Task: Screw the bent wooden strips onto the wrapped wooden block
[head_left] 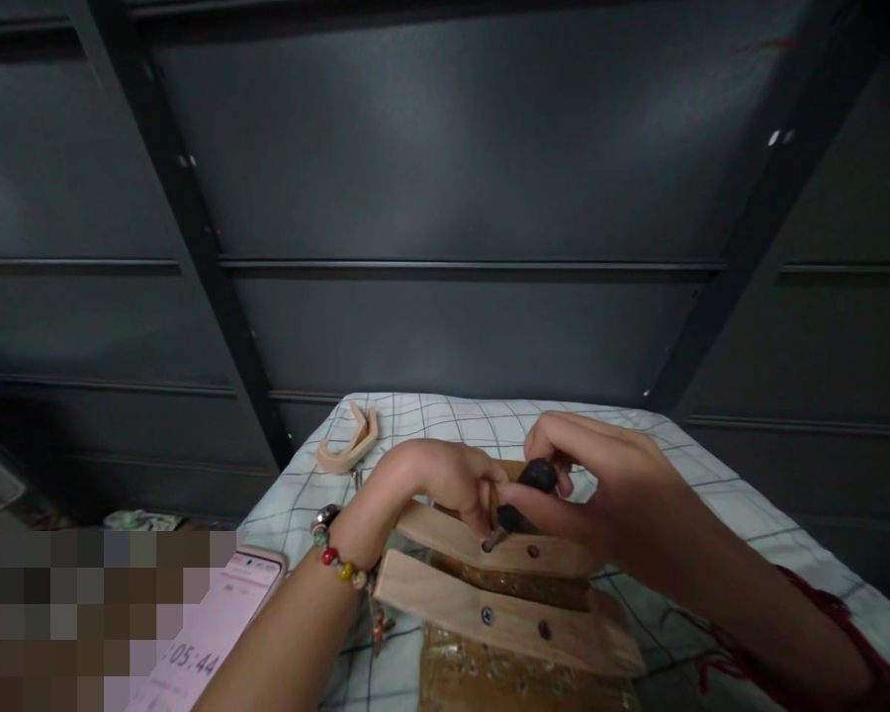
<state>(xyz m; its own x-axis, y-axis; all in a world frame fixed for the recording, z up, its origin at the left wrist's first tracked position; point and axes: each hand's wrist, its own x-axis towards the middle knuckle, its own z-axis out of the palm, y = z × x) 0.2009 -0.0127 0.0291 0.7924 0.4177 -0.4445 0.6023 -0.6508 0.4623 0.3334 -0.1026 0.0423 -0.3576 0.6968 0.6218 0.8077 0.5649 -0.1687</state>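
My right hand [593,475] is closed round the black handle of a short screwdriver [538,477]. The screwdriver leans, its tip at a hole in the far wooden slat [445,534]. My left hand [449,480] is closed, bent over that slat from behind, its fingertips touching it beside the tip; the far side of its grip is hidden. A second wooden slat [430,588] lies nearer me, with a screw head [488,615] and another dark screw hole [544,629] in it. Beneath the slats is a brown, tape-covered block [475,682].
A bent wooden piece [352,450] lies at the back left of the checked cloth [445,410]. At the left edge is a phone [200,623] with a lit screen. Behind the table stands a dark panelled wall [460,336].
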